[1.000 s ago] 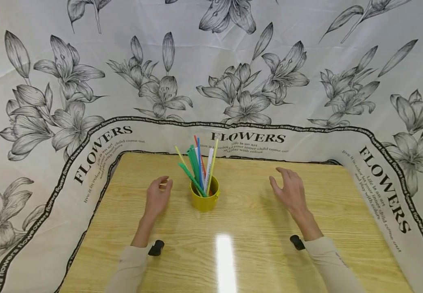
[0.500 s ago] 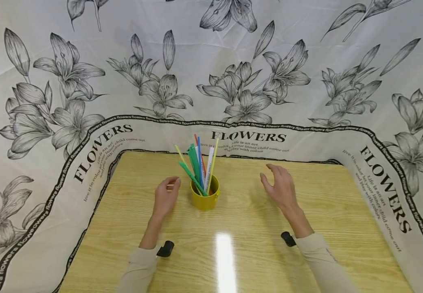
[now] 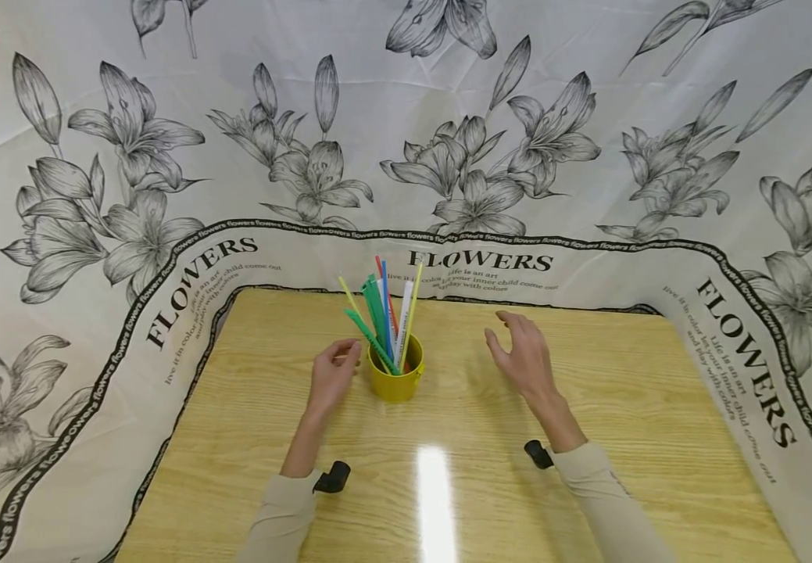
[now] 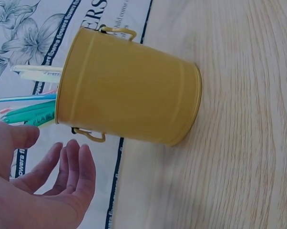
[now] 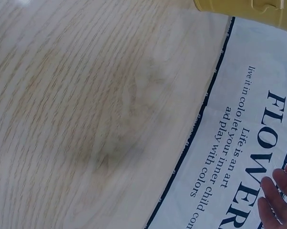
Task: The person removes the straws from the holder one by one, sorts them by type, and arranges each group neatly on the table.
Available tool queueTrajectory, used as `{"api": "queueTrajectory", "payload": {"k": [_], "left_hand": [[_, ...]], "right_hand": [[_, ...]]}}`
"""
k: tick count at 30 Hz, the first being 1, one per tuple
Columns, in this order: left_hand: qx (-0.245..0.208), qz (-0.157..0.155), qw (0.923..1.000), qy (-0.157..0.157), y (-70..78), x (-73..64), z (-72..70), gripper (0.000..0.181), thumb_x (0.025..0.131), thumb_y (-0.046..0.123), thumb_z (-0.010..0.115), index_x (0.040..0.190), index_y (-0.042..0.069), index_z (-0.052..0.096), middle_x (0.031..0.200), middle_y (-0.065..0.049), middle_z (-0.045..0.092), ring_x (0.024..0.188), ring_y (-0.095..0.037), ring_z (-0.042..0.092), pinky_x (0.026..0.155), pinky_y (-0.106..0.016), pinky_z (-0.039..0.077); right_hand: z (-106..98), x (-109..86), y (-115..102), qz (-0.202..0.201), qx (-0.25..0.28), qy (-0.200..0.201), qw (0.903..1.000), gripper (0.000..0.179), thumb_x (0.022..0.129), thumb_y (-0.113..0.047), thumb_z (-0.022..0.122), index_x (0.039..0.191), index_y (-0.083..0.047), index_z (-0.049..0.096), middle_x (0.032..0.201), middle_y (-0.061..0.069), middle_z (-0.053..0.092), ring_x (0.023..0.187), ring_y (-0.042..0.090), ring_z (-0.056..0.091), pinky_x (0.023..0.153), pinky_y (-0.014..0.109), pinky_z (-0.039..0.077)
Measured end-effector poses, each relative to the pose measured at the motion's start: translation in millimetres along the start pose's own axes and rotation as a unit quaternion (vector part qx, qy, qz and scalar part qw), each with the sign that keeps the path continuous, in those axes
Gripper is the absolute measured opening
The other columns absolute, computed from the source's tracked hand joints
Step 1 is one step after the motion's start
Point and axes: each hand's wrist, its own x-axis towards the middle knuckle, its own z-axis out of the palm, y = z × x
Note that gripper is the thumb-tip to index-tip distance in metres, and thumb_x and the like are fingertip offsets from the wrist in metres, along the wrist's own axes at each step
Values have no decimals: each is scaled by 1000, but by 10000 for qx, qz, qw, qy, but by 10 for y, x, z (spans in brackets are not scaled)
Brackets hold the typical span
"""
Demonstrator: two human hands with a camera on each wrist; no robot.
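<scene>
A small yellow bucket (image 3: 393,388) stands upright on the wooden table, left of the middle. Out of it lean several long thin strips: green (image 3: 374,309), blue (image 3: 387,301), white (image 3: 403,317) and yellow (image 3: 414,305), with some red; their kind is unclear. My left hand (image 3: 333,375) is just left of the bucket, fingers loosely bent and holding nothing. In the left wrist view a gap shows between that hand (image 4: 48,191) and the bucket's small handle (image 4: 92,137). To the bucket's right, farther off, my right hand (image 3: 524,361) hovers with relaxed, spread fingers and nothing in it.
White cloth (image 3: 349,188) printed with lilies and "FLOWERS" rises behind and along both sides of the wooden table (image 3: 504,500). A bright light reflection lies on the tabletop in front of the bucket. Black wrist devices sit at both cuffs.
Both hands have moved inward toward the bucket, the left hand to the right until close beside it, the right hand to the left. The bucket and its strips stay put.
</scene>
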Motion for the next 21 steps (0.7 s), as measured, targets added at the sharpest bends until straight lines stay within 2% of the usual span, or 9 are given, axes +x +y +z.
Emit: {"api": "queueTrajectory", "payload": {"k": [4, 10, 15, 21], "left_hand": [[-282, -169, 9994, -45, -3, 5, 47, 33, 106, 22, 61, 129, -2, 66, 119, -18, 64, 108, -37, 65, 96, -54, 54], [-528, -313, 9981, -53, -26, 9, 100, 32, 104, 20, 64, 127, -1, 67, 119, -17, 65, 105, -34, 65, 96, -52, 54], [-613, -412, 9973, -23, -32, 1, 142, 34, 100, 19, 70, 127, -1, 68, 116, -17, 67, 98, -26, 66, 93, -51, 55], [-868, -634, 9942, -66, -10, -22, 180, 41, 96, 14, 75, 131, -1, 65, 119, -17, 62, 88, -14, 63, 86, -38, 57]], "right_hand": [[43, 24, -54, 41, 91, -42, 9999, 35, 93, -12, 75, 122, 5, 66, 113, 25, 68, 100, 42, 63, 87, 57, 50], [100, 65, -143, 202, 277, -174, 9993, 35, 95, -15, 74, 124, 4, 66, 116, 24, 68, 103, 40, 63, 89, 55, 50], [155, 83, -212, 239, 393, -227, 9987, 35, 95, -13, 73, 125, 3, 65, 117, 22, 68, 103, 41, 64, 88, 54, 51], [226, 107, -299, 352, 558, -300, 9974, 35, 96, -13, 73, 126, 3, 65, 119, 20, 68, 105, 40, 64, 88, 53, 52]]}}
